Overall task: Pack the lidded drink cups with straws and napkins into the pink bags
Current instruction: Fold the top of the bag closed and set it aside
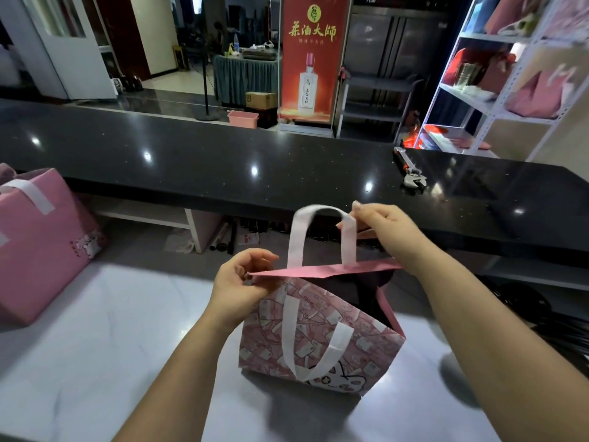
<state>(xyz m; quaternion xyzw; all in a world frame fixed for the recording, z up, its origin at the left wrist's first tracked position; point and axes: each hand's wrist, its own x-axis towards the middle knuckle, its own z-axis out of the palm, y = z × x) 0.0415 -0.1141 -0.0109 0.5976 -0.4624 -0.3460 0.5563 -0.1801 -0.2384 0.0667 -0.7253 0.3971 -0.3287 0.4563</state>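
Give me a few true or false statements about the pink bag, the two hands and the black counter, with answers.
1. The right hand pinches a white handle of the patterned pink bag. True.
2. The left hand rests flat on the table. False: it grips the bag's rim at its left corner.
3. A wrench lies on the black counter. True.
4. A lidded cup stands on the white table beside the bag. False: no cup is visible.
5. The bag lies folded flat. False: it stands with its mouth held open.
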